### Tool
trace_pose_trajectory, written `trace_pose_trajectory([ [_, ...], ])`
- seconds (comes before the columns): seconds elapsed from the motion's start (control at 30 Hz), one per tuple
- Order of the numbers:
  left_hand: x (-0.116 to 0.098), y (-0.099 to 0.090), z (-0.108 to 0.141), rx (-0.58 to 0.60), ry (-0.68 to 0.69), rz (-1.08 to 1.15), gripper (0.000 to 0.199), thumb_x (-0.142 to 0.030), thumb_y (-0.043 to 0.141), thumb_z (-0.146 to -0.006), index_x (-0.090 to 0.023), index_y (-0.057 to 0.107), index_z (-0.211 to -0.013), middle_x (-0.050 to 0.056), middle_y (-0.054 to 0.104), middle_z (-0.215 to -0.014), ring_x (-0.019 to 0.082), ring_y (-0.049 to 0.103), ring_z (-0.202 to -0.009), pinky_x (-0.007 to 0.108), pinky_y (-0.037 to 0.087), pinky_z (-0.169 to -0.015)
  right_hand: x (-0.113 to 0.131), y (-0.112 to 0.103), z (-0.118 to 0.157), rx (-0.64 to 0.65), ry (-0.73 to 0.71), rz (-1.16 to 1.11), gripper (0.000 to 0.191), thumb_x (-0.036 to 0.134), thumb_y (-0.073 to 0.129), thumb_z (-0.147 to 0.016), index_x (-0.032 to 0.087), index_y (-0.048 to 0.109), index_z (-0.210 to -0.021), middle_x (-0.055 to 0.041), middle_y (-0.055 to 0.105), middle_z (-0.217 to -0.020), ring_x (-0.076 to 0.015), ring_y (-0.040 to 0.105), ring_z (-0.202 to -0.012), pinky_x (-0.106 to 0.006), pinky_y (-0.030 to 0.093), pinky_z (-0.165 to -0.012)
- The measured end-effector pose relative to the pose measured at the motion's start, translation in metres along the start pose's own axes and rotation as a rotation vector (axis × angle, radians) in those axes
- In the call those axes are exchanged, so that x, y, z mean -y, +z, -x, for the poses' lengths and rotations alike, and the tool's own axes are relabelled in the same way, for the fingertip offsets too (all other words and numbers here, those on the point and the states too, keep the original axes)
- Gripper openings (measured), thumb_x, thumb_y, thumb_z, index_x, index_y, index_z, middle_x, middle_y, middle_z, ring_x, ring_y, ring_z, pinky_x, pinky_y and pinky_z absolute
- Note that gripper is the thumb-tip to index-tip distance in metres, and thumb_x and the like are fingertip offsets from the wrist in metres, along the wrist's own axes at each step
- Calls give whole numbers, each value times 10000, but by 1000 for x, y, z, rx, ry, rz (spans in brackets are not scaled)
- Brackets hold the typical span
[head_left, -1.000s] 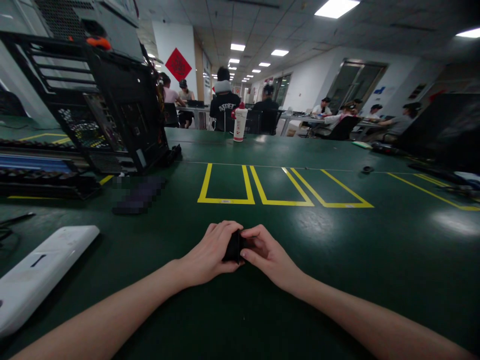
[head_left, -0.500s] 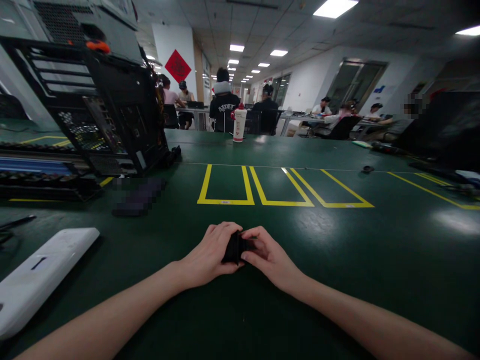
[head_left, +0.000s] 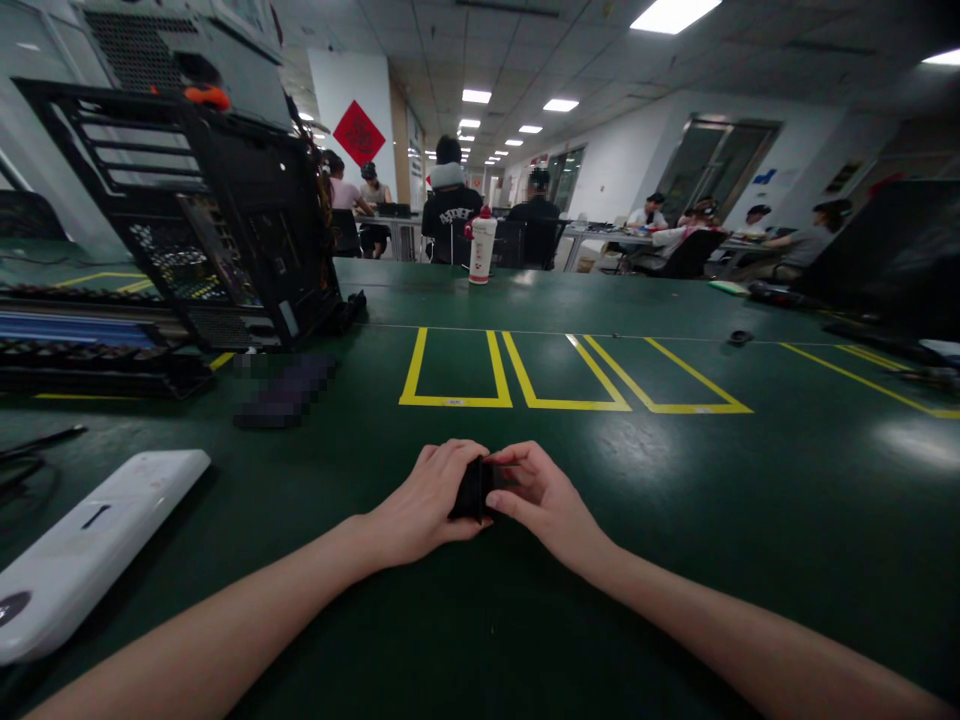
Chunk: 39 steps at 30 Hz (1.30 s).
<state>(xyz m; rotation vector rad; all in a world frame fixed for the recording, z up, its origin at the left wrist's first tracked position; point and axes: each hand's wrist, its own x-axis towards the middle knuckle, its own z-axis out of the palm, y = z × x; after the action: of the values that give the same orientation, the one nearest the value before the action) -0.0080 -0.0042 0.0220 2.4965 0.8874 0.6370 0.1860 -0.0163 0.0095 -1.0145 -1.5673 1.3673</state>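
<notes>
A small black object (head_left: 471, 490) with a raised flange-like edge is between my hands, just above or on the green tabletop (head_left: 480, 640); its kind I cannot make out. My left hand (head_left: 422, 508) wraps round its left side, fingers over the top and thumb below. From the right, my right hand (head_left: 553, 510) curls its fingers and thumb about the object's other end, with the fingertips at the edge. The palms and fingers hide much of it.
A black computer case (head_left: 247, 220) stands at the left beyond a white elongated device (head_left: 105, 540). Yellow tape outlines (head_left: 457, 402) mark the table ahead. Behind them is a white cup (head_left: 481, 250). A small black ring-like piece (head_left: 740, 338) lies at right. People sit at far tables.
The view has shifted slightly, moving the scene a little to the right. My right fingers have shifted slightly at the black object's edge; the left hand keeps its hold.
</notes>
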Motion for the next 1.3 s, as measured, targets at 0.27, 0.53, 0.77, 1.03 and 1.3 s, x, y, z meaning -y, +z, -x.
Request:
trace_pose_trajectory([
  [0.27, 2, 8, 0, -37, 51, -42, 587, -214, 653, -781, -233, 281, -1234, 92, 432, -1217, 268, 437, -1096, 440, 367, -926, 6, 5, 3, 37, 77, -113, 193, 216, 638, -768, 208, 537, -933, -14, 583, -979, -186, 587, -946, -342, 512, -784],
  [0.53, -3, 6, 2, -23, 75, -105, 579, -197, 650, -779, -184, 284, -1228, 119, 421, -1216, 263, 416, -1112, 423, 379, -919, 15, 10, 4, 5, 122, -104, 162, 218, 643, -763, 183, 554, -893, -19, 588, -946, -176, 578, -897, -337, 500, -760],
  [0.77, -2, 6, 4, -45, 93, -108, 579, -228, 647, -789, -197, 280, -1235, 108, 429, -1220, 254, 413, -1134, 419, 352, -944, 5, 15, 9, -33, 3, -30, 135, 227, 613, -791, 195, 566, -914, -11, 605, -942, -181, 592, -917, -349, 489, -811],
  [1.03, -3, 7, 4, -58, 80, -91, 579, -234, 649, -783, -189, 289, -1234, 112, 435, -1217, 258, 434, -1110, 411, 370, -924, 1, 11, 8, -5, -18, -20, 155, 253, 587, -815, 204, 568, -962, -13, 592, -973, -175, 592, -926, -337, 499, -801],
  [1.3, -4, 4, 3, -29, 73, -76, 571, -240, 640, -792, -204, 289, -1241, 93, 438, -1220, 244, 440, -1106, 401, 357, -936, -4, 4, 1, 71, -36, -48, 152, 226, 620, -787, 208, 526, -905, 16, 573, -899, -153, 606, -848, -310, 518, -742],
])
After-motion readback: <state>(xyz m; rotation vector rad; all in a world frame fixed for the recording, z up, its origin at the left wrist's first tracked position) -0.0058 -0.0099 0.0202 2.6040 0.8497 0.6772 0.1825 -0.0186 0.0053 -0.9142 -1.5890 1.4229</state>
